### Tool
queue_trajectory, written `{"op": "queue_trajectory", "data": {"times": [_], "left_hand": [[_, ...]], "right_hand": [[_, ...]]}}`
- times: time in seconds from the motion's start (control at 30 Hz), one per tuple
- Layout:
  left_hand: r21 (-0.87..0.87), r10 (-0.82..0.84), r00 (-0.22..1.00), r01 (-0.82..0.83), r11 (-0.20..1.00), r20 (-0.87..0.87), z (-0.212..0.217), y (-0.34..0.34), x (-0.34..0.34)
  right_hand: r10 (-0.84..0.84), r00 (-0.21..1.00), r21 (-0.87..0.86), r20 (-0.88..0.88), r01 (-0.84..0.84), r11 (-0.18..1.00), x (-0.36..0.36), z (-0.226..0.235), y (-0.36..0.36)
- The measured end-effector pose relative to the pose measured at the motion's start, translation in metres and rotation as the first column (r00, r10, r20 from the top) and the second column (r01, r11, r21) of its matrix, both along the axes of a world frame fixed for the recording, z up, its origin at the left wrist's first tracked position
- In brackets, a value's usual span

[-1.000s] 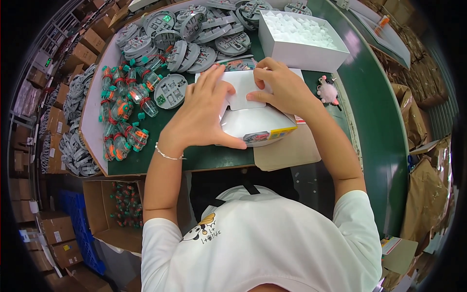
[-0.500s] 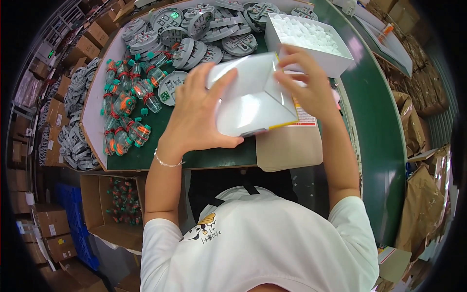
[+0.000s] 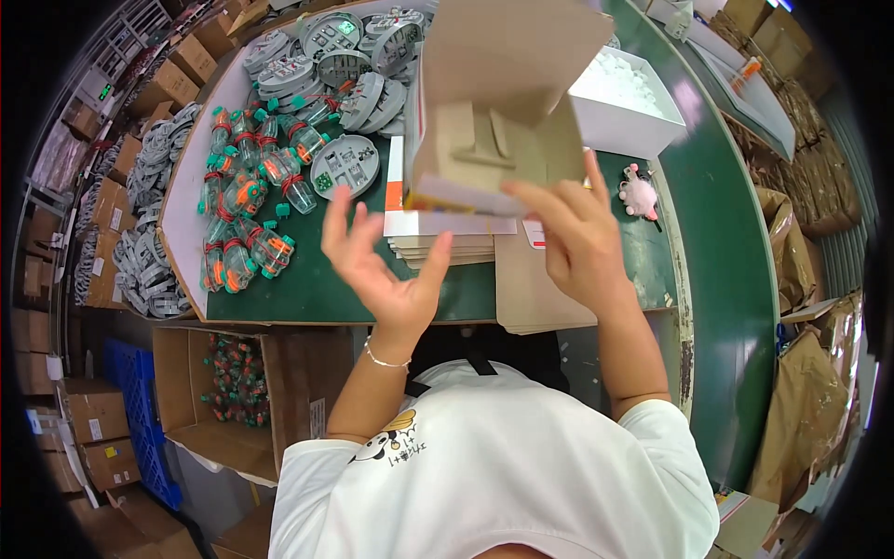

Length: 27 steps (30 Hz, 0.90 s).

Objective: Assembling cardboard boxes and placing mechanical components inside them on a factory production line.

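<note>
An open cardboard box (image 3: pixel 494 121), brown inside, is tilted above the far middle of the green table. Its lid flap stands up and a folded tab shows inside. My right hand (image 3: pixel 582 238) grips the box's near edge at its right corner. Palm up with fingers spread, my left hand (image 3: pixel 386 270) holds nothing, just left of the box. Below the box lies a stack of flat cartons (image 3: pixel 447 250) with a white and orange top sheet. Brown flat cardboard (image 3: pixel 535 293) lies beside it, under my right hand. A grey round tray (image 3: pixel 345 168) of small parts sits beyond my left fingers.
Clear bottles (image 3: pixel 247 196) with orange and green pieces pile up at the left. Grey round parts (image 3: pixel 279 74) heap behind them. A white box (image 3: pixel 643 135) holds white foam blocks. A pink plush toy (image 3: pixel 639 196) lies right. A carton (image 3: pixel 214 433) with more bottles stands lower left.
The box has turned from its white outer side to its brown open inside. My left hand has let go of it and dropped; my right hand has moved down to its near edge.
</note>
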<state>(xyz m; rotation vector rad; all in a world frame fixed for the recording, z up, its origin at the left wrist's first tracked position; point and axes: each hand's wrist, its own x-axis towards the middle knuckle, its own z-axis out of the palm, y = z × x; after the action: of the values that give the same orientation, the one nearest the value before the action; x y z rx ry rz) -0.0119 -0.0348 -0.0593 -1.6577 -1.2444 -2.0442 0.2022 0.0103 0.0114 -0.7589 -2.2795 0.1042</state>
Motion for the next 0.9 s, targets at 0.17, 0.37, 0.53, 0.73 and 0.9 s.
{"op": "queue_trajectory", "data": {"times": [0.17,0.37,0.53,0.73,0.9], "left_hand": [[-0.281,-0.130,0.763,-0.070,0.957,-0.633,0.002,-0.016,0.000],[-0.372,-0.090,0.670,-0.291,0.882,-0.737,-0.004,-0.002,0.018],[-0.580,-0.294,0.686,-0.227,0.782,-0.665,-0.005,0.005,0.014],[-0.553,-0.318,0.753,-0.072,0.830,-0.576,-0.014,0.012,-0.001],[-0.396,-0.326,0.829,0.140,0.907,-0.454,0.024,-0.004,-0.005]], "right_hand": [[0.048,0.990,-0.073,0.129,-0.038,0.997,-0.005,-0.034,0.011],[-0.140,0.981,0.195,0.133,0.112,0.974,-0.035,-0.036,-0.005],[-0.005,0.958,-0.180,0.287,0.058,0.982,-0.025,-0.064,0.008],[0.072,0.964,-0.341,0.254,0.020,0.940,-0.029,-0.064,0.017],[0.086,0.983,-0.339,0.163,-0.026,0.940,-0.028,-0.040,0.008]]}}
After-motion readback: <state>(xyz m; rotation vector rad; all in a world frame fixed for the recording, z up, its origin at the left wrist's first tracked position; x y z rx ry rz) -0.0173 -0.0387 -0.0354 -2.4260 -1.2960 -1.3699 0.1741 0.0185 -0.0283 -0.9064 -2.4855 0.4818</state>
